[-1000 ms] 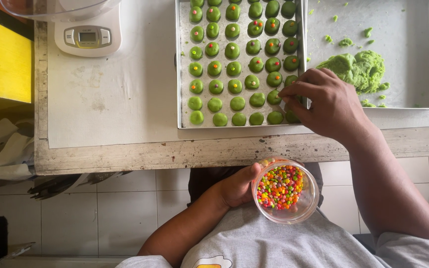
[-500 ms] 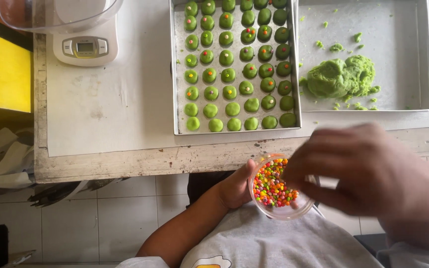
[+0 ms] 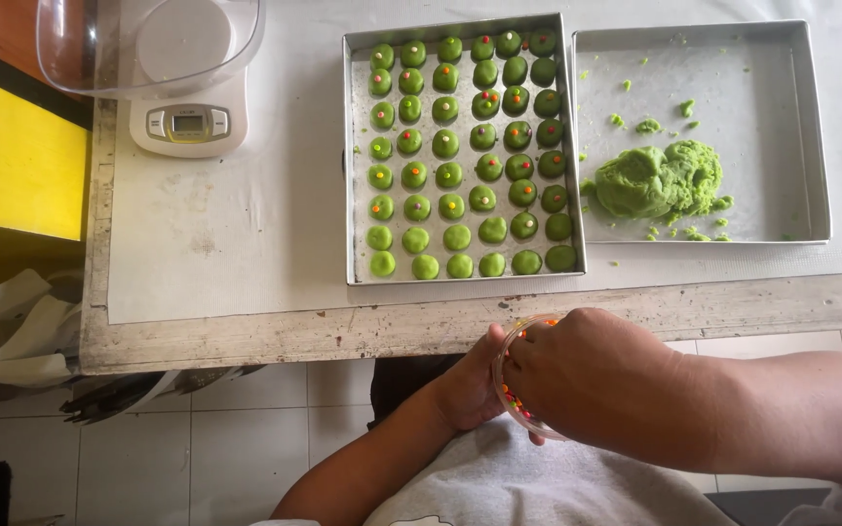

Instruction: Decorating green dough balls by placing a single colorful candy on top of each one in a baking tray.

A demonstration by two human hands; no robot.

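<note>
Across the upper half, a white-covered tabletop (image 3: 226, 244) with a worn front edge. At 12 o'clock on it, a square tray (image 3: 348, 156) filled with rows of small green balls (image 3: 450, 175), many of the upper ones topped with a coloured dot, the lower rows mostly bare. Touching it at 3 o'clock, a second tray (image 3: 762, 127), mostly bare, with a green dough lump (image 3: 655, 180) and crumbs near its left wall. At 10 o'clock, a white scale (image 3: 187, 122) under a clear bowl (image 3: 70, 49).

Below the table edge, at 5 o'clock: right hand (image 3: 596, 375) laid over a small clear cup (image 3: 511, 390), fingers curled down inside, tips hidden, so cannot tell whether pinching anything. Left hand (image 3: 470, 385) wrapped around the cup from 9 o'clock, holding it against the lap. Inside, only a few coloured sprinkles (image 3: 511, 397) showing at the rim.

Step in hand, by the look of it: picking sprinkles. Next move calls for a fine pinch and a steady cup
</note>
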